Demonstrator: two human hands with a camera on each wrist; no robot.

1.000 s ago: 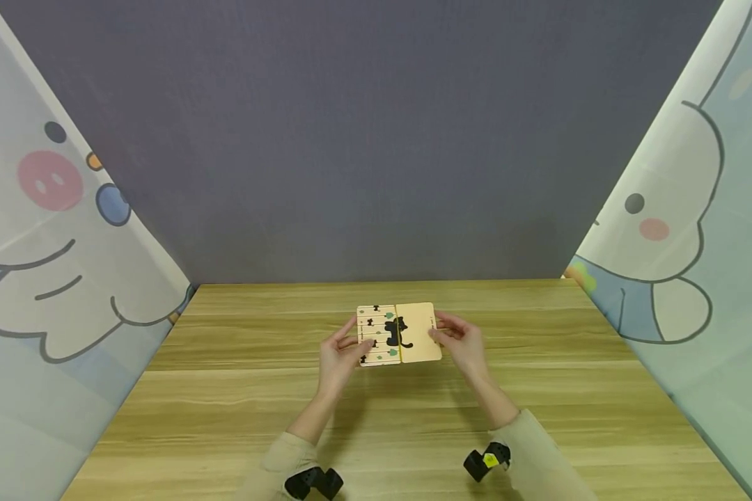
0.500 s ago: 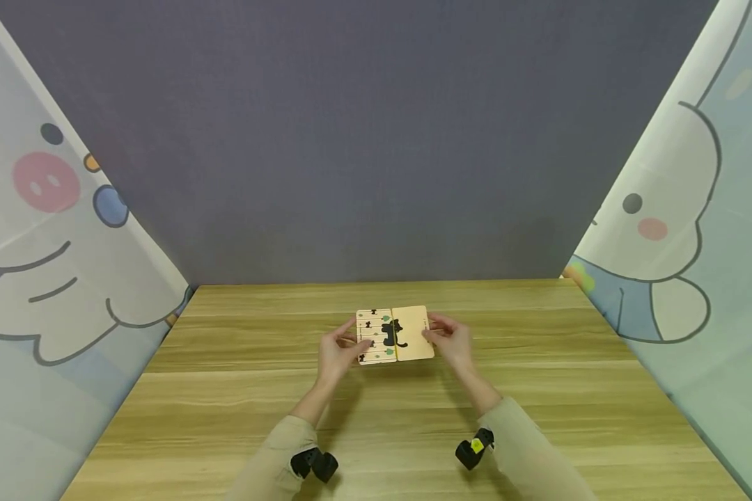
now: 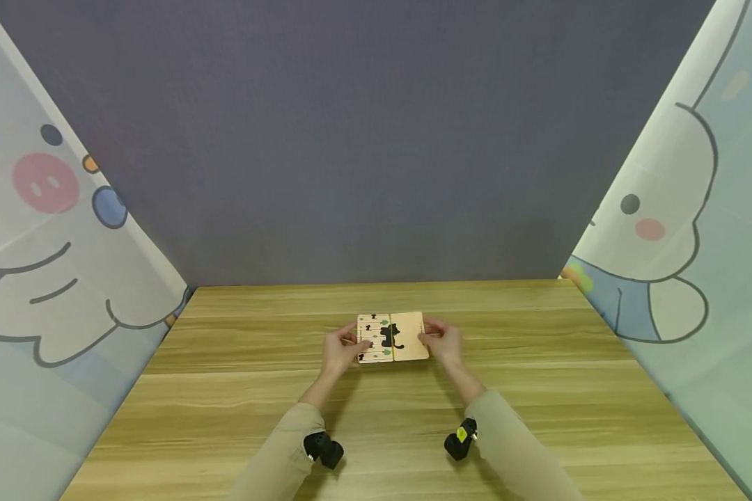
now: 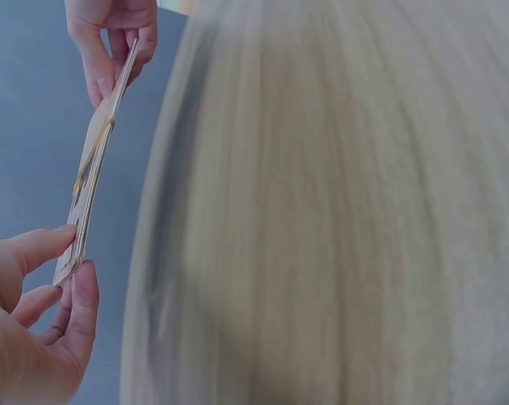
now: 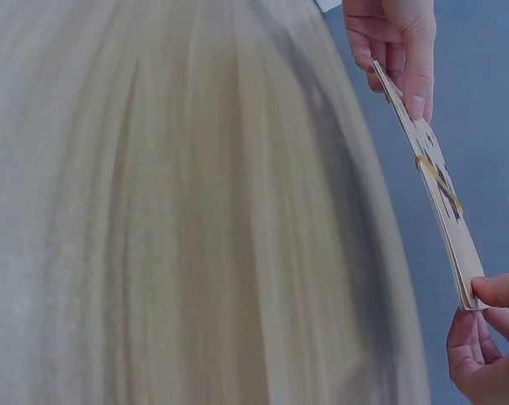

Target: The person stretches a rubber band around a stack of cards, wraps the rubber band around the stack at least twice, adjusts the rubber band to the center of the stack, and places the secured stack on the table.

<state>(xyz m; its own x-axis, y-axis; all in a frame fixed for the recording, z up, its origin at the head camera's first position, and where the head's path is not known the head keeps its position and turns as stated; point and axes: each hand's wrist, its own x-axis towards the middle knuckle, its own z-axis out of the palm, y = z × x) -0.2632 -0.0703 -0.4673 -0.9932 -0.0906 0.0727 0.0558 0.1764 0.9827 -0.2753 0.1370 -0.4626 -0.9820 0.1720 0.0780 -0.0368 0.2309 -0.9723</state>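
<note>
Between my two hands is a small cream notebook (image 3: pixel 409 337) with rounded corners, a black cat and a striped left half. A yellow rubber band (image 4: pixel 94 157) runs round its middle. Thin layers show along its edge in both wrist views. My left hand (image 3: pixel 338 351) pinches the left end, thumb on the printed face and fingers behind. At the opposite end, my right hand (image 3: pixel 445 344) pinches it the same way. The notebook is held above the wooden table (image 3: pixel 225 403), tilted in the wrist views.
A dark grey panel (image 3: pixel 376 153) rises behind the table's far edge. Cartoon-printed cloths hang at the left (image 3: pixel 44 278) and right (image 3: pixel 658 278). Black wrist cameras sit on the left sleeve (image 3: pixel 282 438) and right sleeve (image 3: pixel 507 431).
The notebook looks smaller and its top edge sits lower in the head view. My right hand has shifted left with its end of it. Both hands keep their hold.
</note>
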